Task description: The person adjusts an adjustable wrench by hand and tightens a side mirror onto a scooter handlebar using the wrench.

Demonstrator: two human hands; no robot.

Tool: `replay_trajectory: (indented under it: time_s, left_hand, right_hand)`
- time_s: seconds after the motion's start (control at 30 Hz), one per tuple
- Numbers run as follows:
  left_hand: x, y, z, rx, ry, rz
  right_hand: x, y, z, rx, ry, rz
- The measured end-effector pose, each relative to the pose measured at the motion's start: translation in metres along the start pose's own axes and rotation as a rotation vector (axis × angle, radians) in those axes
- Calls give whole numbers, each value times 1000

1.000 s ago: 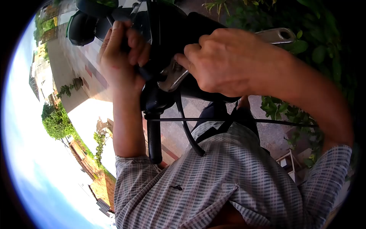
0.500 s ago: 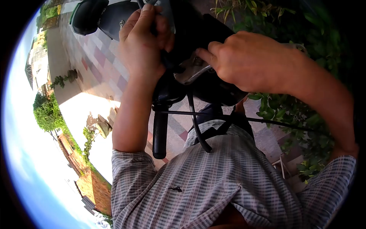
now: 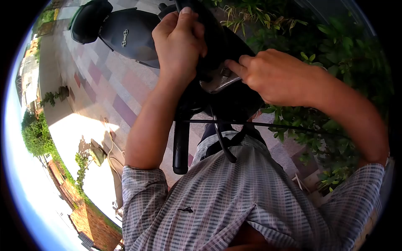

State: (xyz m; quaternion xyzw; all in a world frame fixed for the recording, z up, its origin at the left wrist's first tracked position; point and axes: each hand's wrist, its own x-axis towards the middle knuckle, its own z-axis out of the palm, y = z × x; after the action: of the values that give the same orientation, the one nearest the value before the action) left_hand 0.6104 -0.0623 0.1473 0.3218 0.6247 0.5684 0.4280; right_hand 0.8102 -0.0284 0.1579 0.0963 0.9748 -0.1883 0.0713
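Note:
My left hand (image 3: 179, 50) is closed above a black motor scooter, with thumb and fingers pinching a thin dark strip (image 3: 179, 5) at the top edge of the view. Where that strip leads is cut off. To the right, my right hand (image 3: 276, 77) has its fingers curled, the tips against a shiny silver-edged panel (image 3: 217, 83) of the scooter. Anything held between those fingertips is hidden. Below my hands are a black handlebar grip (image 3: 180, 148) and a curved black lever (image 3: 224, 144), close to my checked shirt (image 3: 217, 188).
The scooter's dark seat (image 3: 138, 39) with a silver emblem and a black rear box (image 3: 90, 23) lie at upper left. A thin black rod or cable (image 3: 272, 125) crosses before my waist. Leafy plants (image 3: 293, 121) crowd the right side. Paving tiles (image 3: 113, 79) cover the ground.
The view has shifted, so more of the seat and its emblem shows. My left hand has moved rightward, nearer my right hand. Fingers of my right hand stay at the silver-edged panel.

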Motion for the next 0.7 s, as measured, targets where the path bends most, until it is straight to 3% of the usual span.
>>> replay_trajectory:
  time_s: [0.23,0.43,0.47,0.7]
  left_hand:
    - [1,-12,14,-2,-31,5]
    - [19,-11,0,-2,-52,27]
    - [21,-11,1,-6,-47,22]
    - [25,-11,1,17,-63,27]
  right_hand:
    - [-12,14,4,-33,3,37]
    - [-9,26,18,-335,114,-17]
    - [-15,47,32,-265,183,-20]
    - [-80,20,36,-251,259,294]
